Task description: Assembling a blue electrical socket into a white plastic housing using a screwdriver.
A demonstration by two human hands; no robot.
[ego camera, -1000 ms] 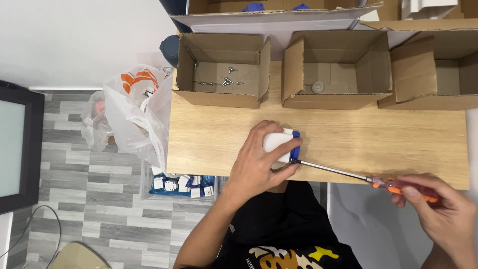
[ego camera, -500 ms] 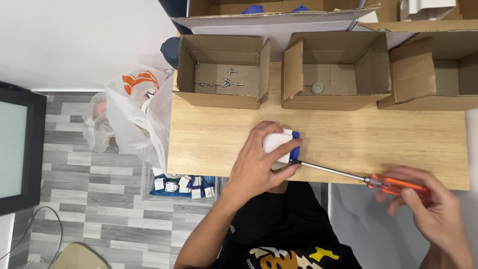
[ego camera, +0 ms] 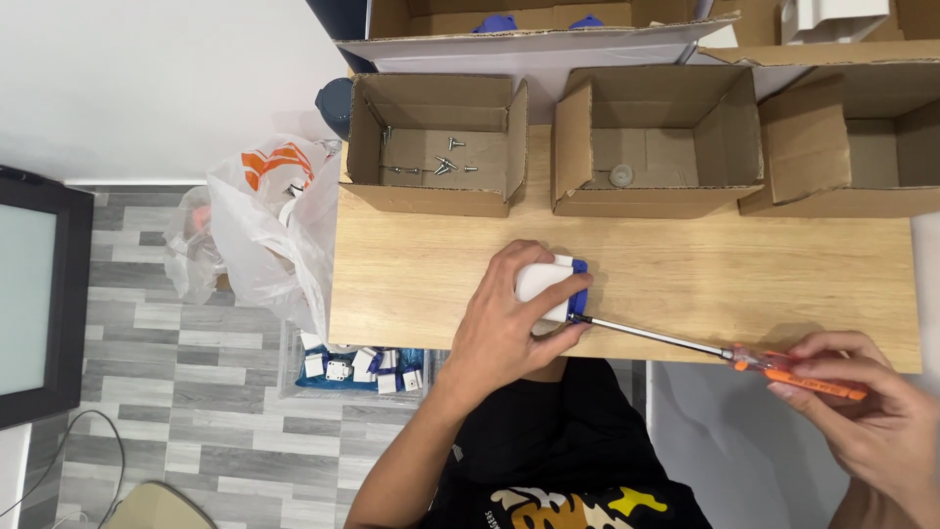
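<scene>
Seen from the head camera, above a wooden table (ego camera: 421,284). Left hand (ego camera: 509,318) closed around a small white and blue part (ego camera: 550,284), pressing it down on the table near the front edge; fingers curled over the top, thumb on the near side, so only the upper and right side of the part visible. Right hand (ego camera: 867,416) well apart to the right, past the table's front edge, fingers pinched narrow on the orange handle of a long screwdriver (ego camera: 705,346). Metal shaft running up and left across the table edge, tip touching the blue right side of the part, just beside the left thumb. So the part under the left hand, and joined to the right hand only through the tool.

Behind, at the far edge of the table: an open cardboard box (ego camera: 436,196) with several loose screws (ego camera: 441,165) inside, a second cardboard box (ego camera: 656,201) with one small round piece (ego camera: 621,175), a third box (ego camera: 842,147) at the right. A white plastic bag (ego camera: 269,225) hanging by the left side, and below it a clear bin (ego camera: 294,377) on the floor with more white and blue parts.
</scene>
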